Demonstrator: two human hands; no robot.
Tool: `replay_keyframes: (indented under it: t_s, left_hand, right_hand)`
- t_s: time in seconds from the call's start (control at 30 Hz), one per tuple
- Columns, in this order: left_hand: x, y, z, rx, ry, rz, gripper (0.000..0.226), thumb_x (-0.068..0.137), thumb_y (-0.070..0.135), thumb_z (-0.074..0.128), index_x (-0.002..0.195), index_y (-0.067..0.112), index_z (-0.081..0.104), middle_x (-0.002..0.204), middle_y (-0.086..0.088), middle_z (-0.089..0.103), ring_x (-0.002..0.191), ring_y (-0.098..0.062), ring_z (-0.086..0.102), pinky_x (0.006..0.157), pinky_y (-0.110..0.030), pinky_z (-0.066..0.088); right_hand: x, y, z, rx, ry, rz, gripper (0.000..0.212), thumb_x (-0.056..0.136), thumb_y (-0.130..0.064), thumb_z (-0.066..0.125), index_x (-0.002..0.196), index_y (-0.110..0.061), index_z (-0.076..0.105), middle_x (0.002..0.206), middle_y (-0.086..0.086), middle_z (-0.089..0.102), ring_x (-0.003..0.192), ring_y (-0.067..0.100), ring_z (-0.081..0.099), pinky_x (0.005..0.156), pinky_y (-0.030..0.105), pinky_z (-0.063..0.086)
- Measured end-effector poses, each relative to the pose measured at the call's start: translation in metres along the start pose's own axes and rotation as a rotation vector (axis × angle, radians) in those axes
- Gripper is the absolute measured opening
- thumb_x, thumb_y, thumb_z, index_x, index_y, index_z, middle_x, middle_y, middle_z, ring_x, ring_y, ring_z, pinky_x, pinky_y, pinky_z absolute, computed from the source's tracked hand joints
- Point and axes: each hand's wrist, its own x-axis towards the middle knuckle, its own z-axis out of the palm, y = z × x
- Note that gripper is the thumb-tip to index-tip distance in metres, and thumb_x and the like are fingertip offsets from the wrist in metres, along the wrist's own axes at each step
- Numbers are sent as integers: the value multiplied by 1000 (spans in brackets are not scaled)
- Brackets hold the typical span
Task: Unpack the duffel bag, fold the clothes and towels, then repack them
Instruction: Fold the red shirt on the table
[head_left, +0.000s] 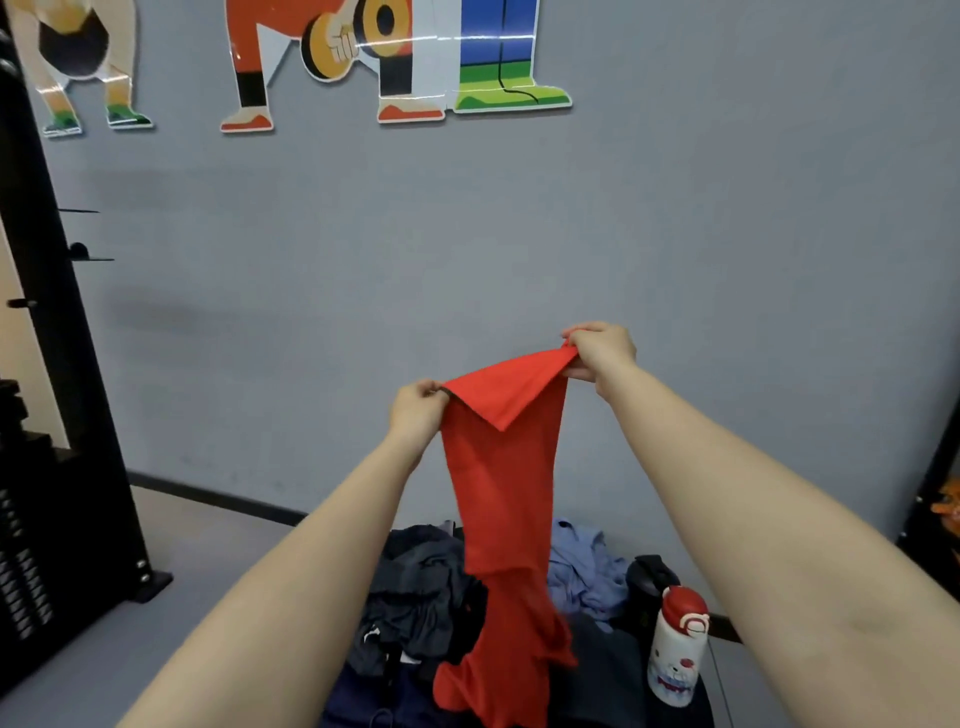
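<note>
Grey wall fills most of my view, with bright cartoon decals (395, 62) of people lifting weights high up and a black rack (57, 441) at the left edge. Low down, on a dark surface I cannot make out well, lies a jumble of unfolded clothes: a dark grey heap (421, 587) to the left, a pale blue garment (582, 566) to the right, and a white bottle with a red cap (678, 649) standing just beside them.

I hold a red garment (501, 493) up in the air above that pile. My left hand (415, 410) pinches one top corner, fingers curled tight on the cloth; my right hand (602, 353) grips the other corner, a little higher. Between them the top edge flops over in a triangular flap, and the rest hangs straight down, its lower end brushing the pile.

It looks thin, light and wholly limp, so it will sag wherever I leave it unsupported. I judge the corners and hems to be the best places to grip, keeping the edge taut between both hands.
</note>
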Motion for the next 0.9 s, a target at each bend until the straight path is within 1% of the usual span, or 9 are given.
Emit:
replay_keyframes:
  t_s: [0.13,0.23,0.37,0.47,0.53,0.67,0.77,0.83,0.9]
  left_hand:
    - [11,23,-18,158,139,163,20,92,7,50,95,3,70,90,-21,69,85,-29,63,69,-29,40]
    - [13,44,-31,276,178,257,22,93,9,52,105,2,70,104,-16,69,101,-28,63,70,-25,39]
    - [19,64,-42,303,147,305,21,92,14,56,105,7,71,107,-10,70,104,-21,63,83,-25,44]
    - [19,71,-38,291,80,306,20,91,17,59,105,10,72,106,-9,70,104,-22,63,90,-31,48]
    - [16,75,-29,341,23,308,20,90,19,61,105,11,72,106,-8,70,104,-20,63,87,-26,48]
    - [9,70,-11,479,-129,323,21,86,22,67,102,9,73,103,-9,71,100,-19,64,63,-14,41]
    - [9,63,-6,486,-191,291,19,85,21,69,99,9,74,96,-7,71,84,-13,63,60,-9,40]
    - [8,56,-5,453,-223,261,18,84,25,71,93,10,74,84,-4,68,67,-6,57,60,-14,44]
    - [7,43,-7,360,-278,185,17,83,26,72,83,10,70,73,-5,64,59,-6,56,62,-21,50]
  right_hand:
    - [-2,-1,-1,10,-40,23,17,86,2,53,72,-8,56,72,10,58,59,20,63,47,29,57]
    - [0,-6,-3,-14,-29,1,13,81,3,51,71,-6,53,72,11,58,58,21,63,50,31,58]
    - [3,-9,-7,-73,-59,-3,12,82,1,51,73,-7,52,70,11,60,59,22,64,57,33,59]
    - [2,-4,-9,-495,-165,-62,9,81,-8,52,79,-9,60,68,6,61,64,20,60,65,26,52]
    - [-3,-1,-5,-672,-234,-183,13,85,-17,56,84,-11,67,74,6,62,74,19,56,67,24,43]
    - [-22,1,15,-276,-599,-200,29,93,-44,54,100,-18,63,101,2,67,89,14,64,89,30,48]
    - [-27,7,24,-375,-749,-256,14,86,-24,70,94,-15,64,91,5,65,84,14,62,82,27,52]
    - [-24,10,25,-471,-723,-277,9,83,-10,71,86,-8,62,81,9,60,76,16,58,71,24,52]
    - [-20,11,24,-601,-669,-312,10,80,-6,72,85,0,65,75,11,57,72,19,56,70,32,53]
